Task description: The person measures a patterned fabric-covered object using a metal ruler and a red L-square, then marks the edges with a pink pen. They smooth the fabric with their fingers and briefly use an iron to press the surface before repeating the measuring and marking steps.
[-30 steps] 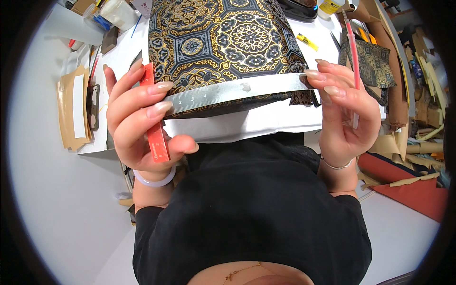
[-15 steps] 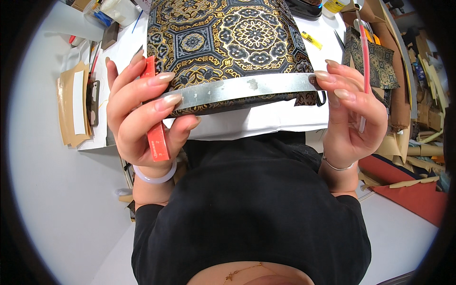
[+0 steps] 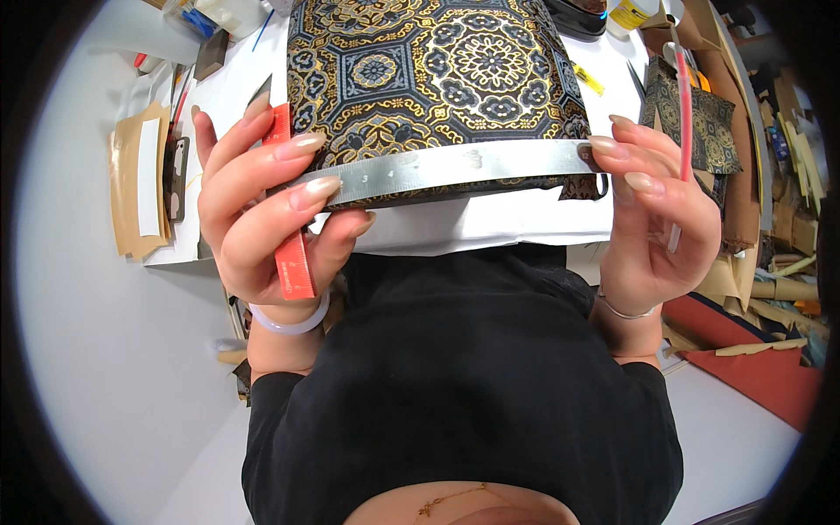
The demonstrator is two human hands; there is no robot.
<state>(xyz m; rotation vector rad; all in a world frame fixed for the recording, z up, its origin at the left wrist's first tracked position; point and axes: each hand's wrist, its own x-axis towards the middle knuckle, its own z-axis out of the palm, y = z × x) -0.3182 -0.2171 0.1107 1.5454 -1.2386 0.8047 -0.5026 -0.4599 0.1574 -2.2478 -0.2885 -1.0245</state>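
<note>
A thick pad or box covered in black, gold and grey brocade [image 3: 437, 96] lies before me at the top centre. Across its near edge runs the steel blade [image 3: 464, 166] of what looks like a try square, with a red stock [image 3: 295, 262] at its left end. My left hand [image 3: 262, 197] is closed around that stock, two fingertips on the blade; the joint is hidden by them. At the blade's right end, my right hand [image 3: 669, 206] presses with its fingertips. A slim, pink-barrelled tool [image 3: 685, 114] with a thin tip pointing up is tucked in the same hand.
A phone [image 3: 178, 179] and brown paper pieces [image 3: 131, 206] lie on the left. A yellow item [image 3: 588, 79] sits beyond the brocade. On the right are a brocade scrap [image 3: 717, 131], cardboard [image 3: 744, 201] and stacked offcuts. A dark block [image 3: 211, 55] stands far left.
The whole scene has shifted slightly to the right in the picture. Both hands keep the same grip, and the blade stays along the brocade's near edge.
</note>
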